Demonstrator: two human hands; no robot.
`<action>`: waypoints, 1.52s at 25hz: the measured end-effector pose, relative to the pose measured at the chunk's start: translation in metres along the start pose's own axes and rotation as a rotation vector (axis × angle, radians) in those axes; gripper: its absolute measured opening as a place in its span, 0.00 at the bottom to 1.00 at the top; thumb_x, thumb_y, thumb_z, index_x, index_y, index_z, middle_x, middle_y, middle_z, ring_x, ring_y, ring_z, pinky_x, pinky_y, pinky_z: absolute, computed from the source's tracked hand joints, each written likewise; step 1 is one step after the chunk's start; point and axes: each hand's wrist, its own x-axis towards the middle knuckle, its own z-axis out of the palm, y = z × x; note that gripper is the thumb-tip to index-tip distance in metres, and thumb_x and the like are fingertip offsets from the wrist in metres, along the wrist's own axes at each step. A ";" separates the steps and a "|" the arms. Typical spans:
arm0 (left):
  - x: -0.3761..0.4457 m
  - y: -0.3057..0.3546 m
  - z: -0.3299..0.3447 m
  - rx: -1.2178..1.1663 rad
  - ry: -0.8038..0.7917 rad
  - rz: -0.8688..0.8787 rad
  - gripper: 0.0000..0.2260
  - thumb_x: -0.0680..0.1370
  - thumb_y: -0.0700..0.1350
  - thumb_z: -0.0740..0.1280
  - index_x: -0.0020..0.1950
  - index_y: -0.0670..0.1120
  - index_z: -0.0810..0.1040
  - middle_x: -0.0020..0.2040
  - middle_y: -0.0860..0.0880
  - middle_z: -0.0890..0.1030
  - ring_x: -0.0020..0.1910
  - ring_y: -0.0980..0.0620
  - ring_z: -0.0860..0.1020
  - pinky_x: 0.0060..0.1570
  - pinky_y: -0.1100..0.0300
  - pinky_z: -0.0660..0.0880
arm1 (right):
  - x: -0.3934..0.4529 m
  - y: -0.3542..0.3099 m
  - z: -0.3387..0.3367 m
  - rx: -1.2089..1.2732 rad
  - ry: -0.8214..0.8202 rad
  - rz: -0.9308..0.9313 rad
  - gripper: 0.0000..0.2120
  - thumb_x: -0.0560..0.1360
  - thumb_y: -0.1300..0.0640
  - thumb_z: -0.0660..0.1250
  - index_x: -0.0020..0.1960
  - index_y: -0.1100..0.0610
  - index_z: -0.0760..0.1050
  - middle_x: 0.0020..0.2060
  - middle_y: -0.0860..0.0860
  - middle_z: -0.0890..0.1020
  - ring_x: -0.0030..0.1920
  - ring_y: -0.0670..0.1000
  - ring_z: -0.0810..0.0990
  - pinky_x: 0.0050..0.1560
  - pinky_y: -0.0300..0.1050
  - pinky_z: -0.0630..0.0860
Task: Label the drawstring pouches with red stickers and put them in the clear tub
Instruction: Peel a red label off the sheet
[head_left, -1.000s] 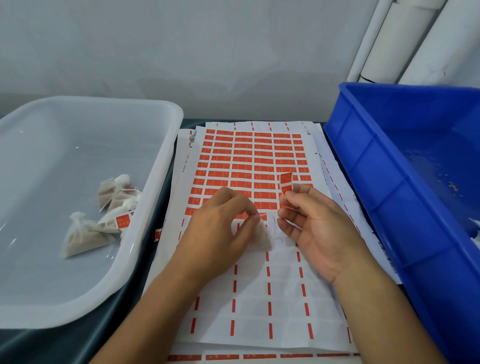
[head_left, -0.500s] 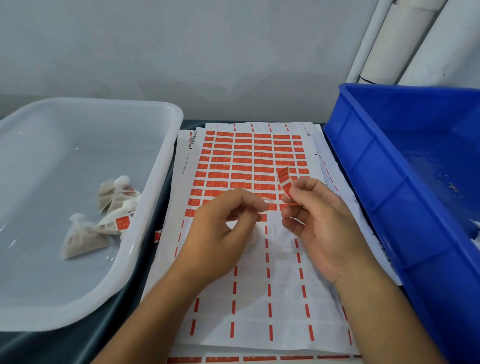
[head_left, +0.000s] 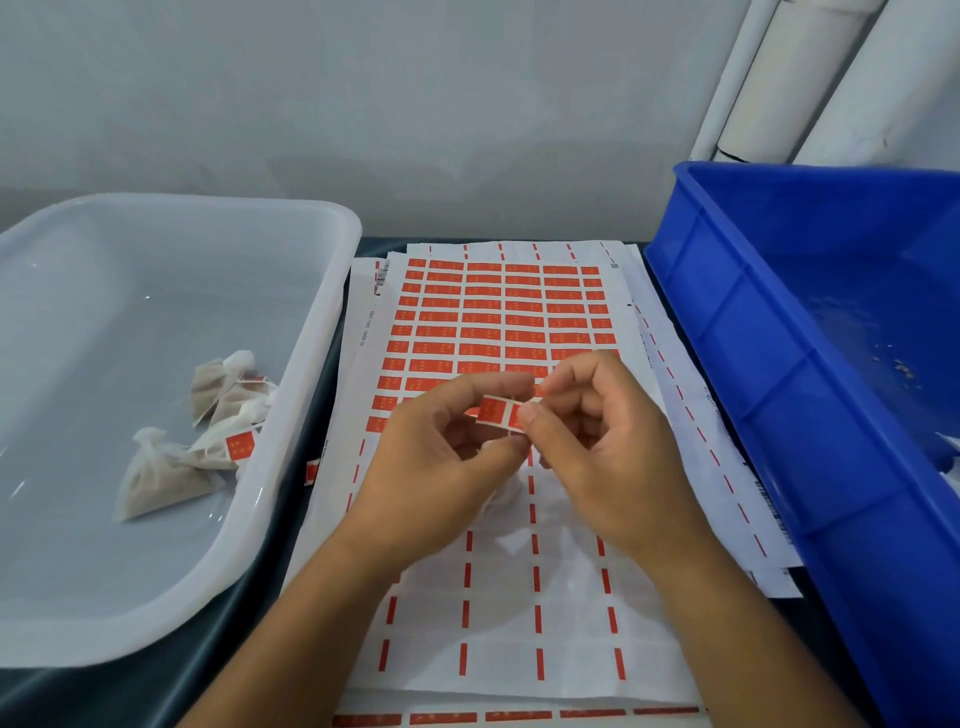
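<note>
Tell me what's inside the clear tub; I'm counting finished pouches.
In the clear tub lies a cluster of pouches, at least four, one showing a red sticker. They overlap, so an exact count and the other stickers are hidden.

– What is the see-through tub (head_left: 311, 332) made of?
– Smooth, shiny plastic. The blue bin (head_left: 737, 374) is plastic too.
– And the little bags (head_left: 161, 478)?
– Thin, soft white cloth. The sticker sheets (head_left: 519, 597) are matt paper.

One head-worn wide-angle view looks forward and down, close over the sticker sheets (head_left: 498, 322) on the worktop (head_left: 311, 509), facing the grey wall (head_left: 363, 104)
</note>
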 end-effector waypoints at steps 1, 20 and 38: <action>0.000 0.000 0.000 -0.010 -0.006 0.001 0.15 0.78 0.43 0.73 0.62 0.56 0.82 0.54 0.60 0.85 0.52 0.55 0.85 0.49 0.64 0.81 | 0.000 0.001 0.001 -0.020 0.014 -0.008 0.09 0.78 0.51 0.72 0.53 0.46 0.72 0.47 0.39 0.83 0.48 0.45 0.85 0.45 0.38 0.83; 0.001 -0.003 0.005 -0.034 0.036 0.041 0.20 0.80 0.41 0.70 0.68 0.59 0.73 0.48 0.57 0.86 0.48 0.54 0.86 0.46 0.68 0.80 | 0.003 0.000 -0.002 -0.056 -0.017 -0.074 0.07 0.78 0.49 0.71 0.53 0.38 0.77 0.51 0.34 0.80 0.56 0.37 0.79 0.47 0.25 0.76; -0.010 -0.001 0.023 0.275 0.142 0.158 0.22 0.79 0.52 0.69 0.67 0.68 0.64 0.54 0.63 0.72 0.48 0.59 0.76 0.44 0.72 0.74 | 0.002 -0.007 0.000 0.185 0.209 0.031 0.08 0.76 0.49 0.72 0.54 0.46 0.76 0.47 0.38 0.84 0.51 0.43 0.85 0.46 0.31 0.79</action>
